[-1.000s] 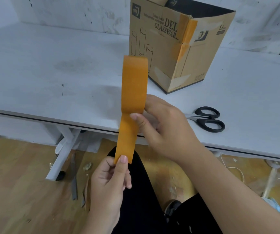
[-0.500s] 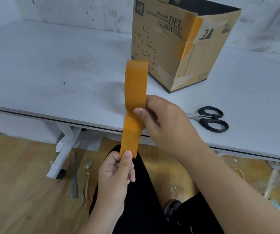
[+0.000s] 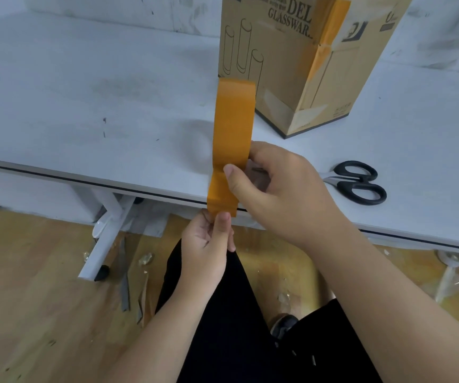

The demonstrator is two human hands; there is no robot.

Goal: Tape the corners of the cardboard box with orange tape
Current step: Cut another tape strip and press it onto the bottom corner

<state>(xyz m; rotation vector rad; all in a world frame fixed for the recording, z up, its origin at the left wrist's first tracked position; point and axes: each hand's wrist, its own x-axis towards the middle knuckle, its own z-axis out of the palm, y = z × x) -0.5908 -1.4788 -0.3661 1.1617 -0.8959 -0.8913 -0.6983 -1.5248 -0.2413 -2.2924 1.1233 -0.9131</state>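
Soft, even light falls from above, leaving only a faint shadow on the white bench (image 3: 112,111). No glare. Wide-angle bending curves the bench edge, and the box's (image 3: 291,78) print looks slightly smeared, perhaps from motion.

The left hand (image 3: 209,241) has risen toward the roll (image 3: 233,123), shortening the pulled-out tape strip (image 3: 221,194).
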